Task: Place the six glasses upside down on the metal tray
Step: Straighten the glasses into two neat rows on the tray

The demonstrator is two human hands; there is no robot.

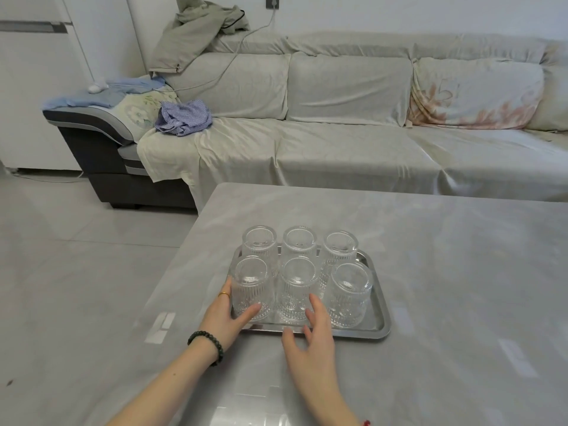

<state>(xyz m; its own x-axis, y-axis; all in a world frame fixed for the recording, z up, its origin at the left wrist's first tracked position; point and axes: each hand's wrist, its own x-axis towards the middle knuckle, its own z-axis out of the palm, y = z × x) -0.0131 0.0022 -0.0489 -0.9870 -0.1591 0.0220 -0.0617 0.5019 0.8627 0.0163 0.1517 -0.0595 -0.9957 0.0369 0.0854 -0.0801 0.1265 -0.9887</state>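
Several clear ribbed glasses stand upside down in two rows on the metal tray point(376, 329). The back row point(299, 239) holds three and the front row holds three. My left hand point(222, 318) wraps the front left glass point(252, 284), thumb on its near side and fingers behind it. My right hand point(310, 339) hovers with fingers apart, its fingertips touching the lower part of the front middle glass point(296, 287). The front right glass point(350, 290) stands free of both hands.
The tray sits near the left front part of a glossy grey table point(445, 272). Behind the table is a long sofa point(338, 142) covered with light cloth, with a blue striped garment point(184, 116) on its left end. Tiled floor lies to the left.
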